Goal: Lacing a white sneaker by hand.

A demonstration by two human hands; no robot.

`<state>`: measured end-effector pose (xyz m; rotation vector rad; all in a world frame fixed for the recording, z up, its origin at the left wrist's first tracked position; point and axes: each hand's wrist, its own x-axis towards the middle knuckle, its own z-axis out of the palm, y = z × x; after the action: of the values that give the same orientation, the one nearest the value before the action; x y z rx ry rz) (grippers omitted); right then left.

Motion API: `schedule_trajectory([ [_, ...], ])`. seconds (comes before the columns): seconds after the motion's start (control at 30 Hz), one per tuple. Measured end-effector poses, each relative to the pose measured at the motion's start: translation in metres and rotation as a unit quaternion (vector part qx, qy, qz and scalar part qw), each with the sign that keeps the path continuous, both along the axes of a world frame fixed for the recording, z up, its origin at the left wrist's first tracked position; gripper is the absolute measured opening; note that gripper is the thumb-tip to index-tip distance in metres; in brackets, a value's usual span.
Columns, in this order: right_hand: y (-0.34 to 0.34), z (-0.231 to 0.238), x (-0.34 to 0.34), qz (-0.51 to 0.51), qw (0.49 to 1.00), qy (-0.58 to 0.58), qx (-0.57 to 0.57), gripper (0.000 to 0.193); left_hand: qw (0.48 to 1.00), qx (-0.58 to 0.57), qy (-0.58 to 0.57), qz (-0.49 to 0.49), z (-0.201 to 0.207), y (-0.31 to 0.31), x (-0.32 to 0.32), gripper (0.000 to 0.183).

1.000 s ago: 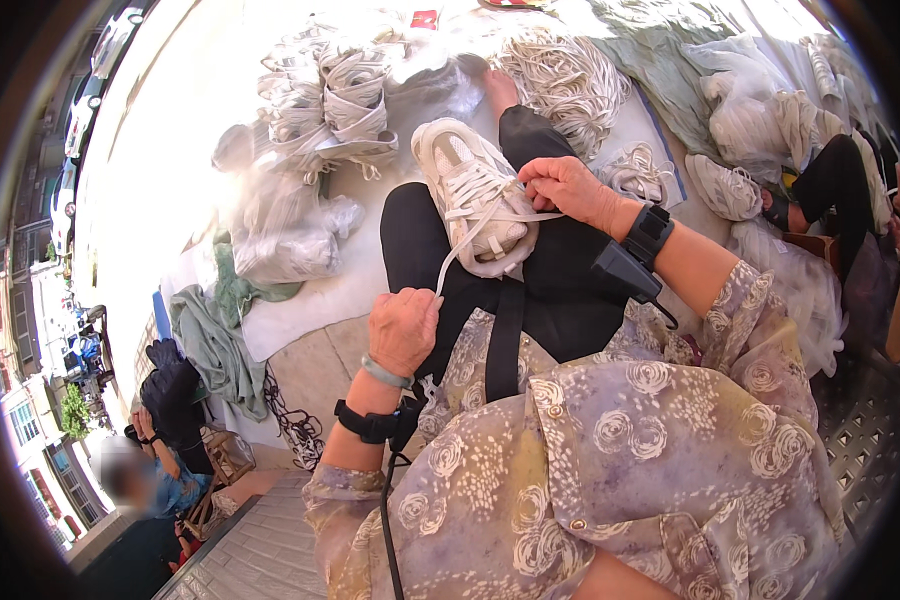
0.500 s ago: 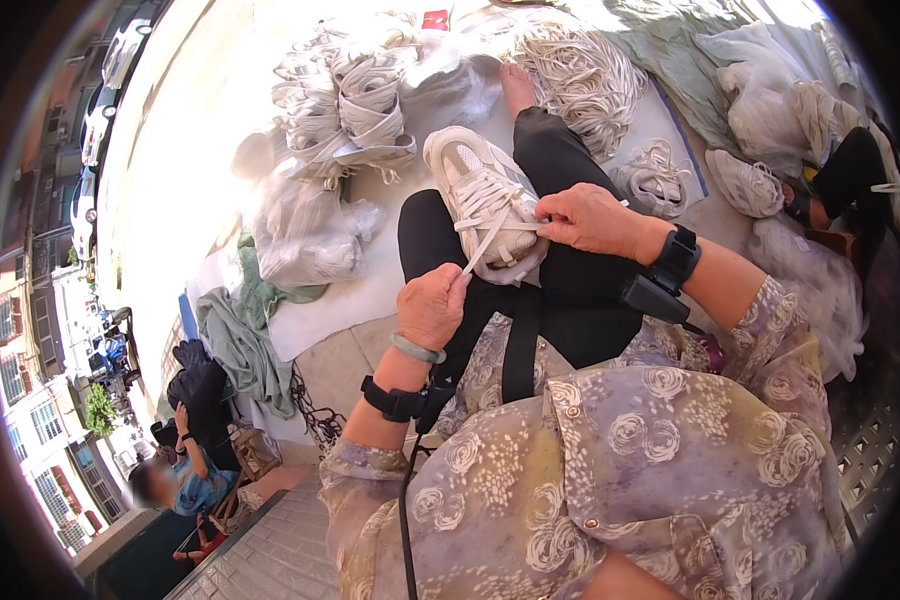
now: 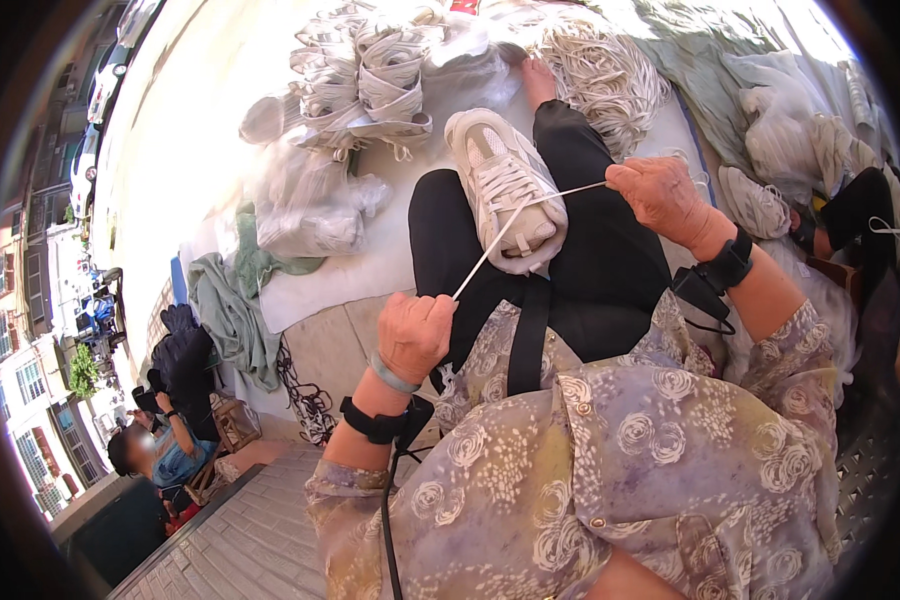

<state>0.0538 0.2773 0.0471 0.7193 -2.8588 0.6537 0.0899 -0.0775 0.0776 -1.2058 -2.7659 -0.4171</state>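
Observation:
A beige and white sneaker rests between my thighs, toe pointing away from me, with its lace threaded through the eyelets. The two ends of the white shoelace run taut from the shoe's throat, one to each side. My left hand, near and to the left of the shoe, is closed on one lace end. Out to the right, my right hand pinches the other end at about the height of the eyelets. The lace parts inside both fists are hidden.
Stacked sneakers stand at the far left beside plastic-wrapped bundles. A heap of white laces lies beyond my foot. Another sneaker is at the right, near another person's leg. A seated person is at the lower left.
My hands have moved apart, the left toward me and the right outward and away. The lace ends are drawn out longer and tighter.

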Motion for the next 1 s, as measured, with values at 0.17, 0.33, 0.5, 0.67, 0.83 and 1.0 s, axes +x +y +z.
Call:
schedule_trajectory([
  [0.17, 0.01, -0.003, 0.01, 0.017, 1.0, 0.007, -0.002, 0.006, 0.998, 0.002, 0.068, -0.012, -0.001, -0.003, -0.016, 0.01],
  [0.33, 0.03, -0.015, 0.015, 0.031, 0.998, -0.046, 0.017, 0.006, 0.997, -0.015, 0.076, 0.014, -0.002, -0.028, -0.021, 0.01],
  [0.5, 0.116, -0.031, 0.025, -0.045, 0.991, -0.101, 0.08, 0.005, 0.996, -0.05, -0.043, 0.061, -0.032, -0.07, 0.009, 0.005],
  [0.67, 0.225, -0.017, 0.04, -0.178, 0.969, -0.082, 0.152, 0.017, 0.974, -0.057, -0.053, 0.211, -0.063, -0.157, 0.04, 0.01],
  [0.83, 0.269, -0.006, 0.051, -0.247, 0.96, 0.055, 0.12, 0.022, 0.909, -0.115, -0.128, 0.379, -0.08, -0.221, 0.05, 0.017],
  [1.0, 0.148, -0.025, 0.045, -0.355, 0.798, -0.424, -0.238, 0.026, 0.778, 0.078, -0.43, 0.452, -0.063, -0.131, 0.018, 0.022],
])
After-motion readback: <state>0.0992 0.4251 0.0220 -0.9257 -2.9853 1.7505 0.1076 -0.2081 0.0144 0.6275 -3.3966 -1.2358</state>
